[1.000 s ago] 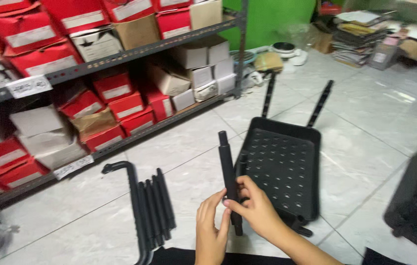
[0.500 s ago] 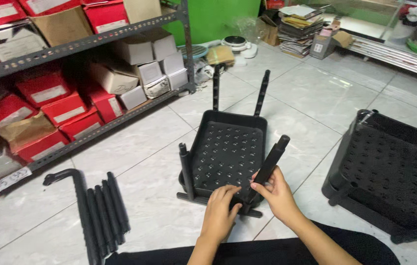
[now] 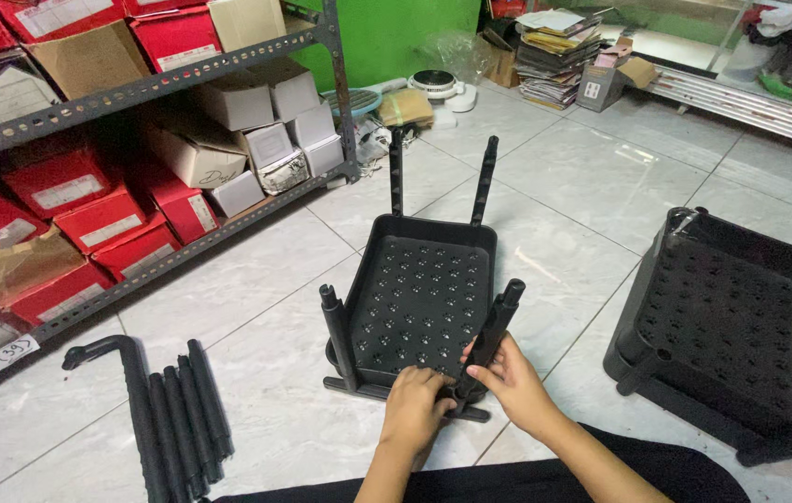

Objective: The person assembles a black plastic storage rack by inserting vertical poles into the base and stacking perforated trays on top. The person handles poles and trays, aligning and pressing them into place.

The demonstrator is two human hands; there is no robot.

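Two hands: I see both at the tray's [image 3: 419,298] near right corner.
Right hand [image 3: 514,377]: fingers curled round the black pole [image 3: 489,335], tilting it into the corner socket.
Left hand [image 3: 415,410]: fingers bent, pressing the tray rim, apparently to steady it.
Hidden: socket and pole foot, behind knuckles.
Left of tray: spare poles [image 3: 177,419], partly cut off.

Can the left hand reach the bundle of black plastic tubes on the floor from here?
Probably yes: the black plastic tubes lie on bare tile to the left, nothing between, though the left hand is now at the tray's corner.
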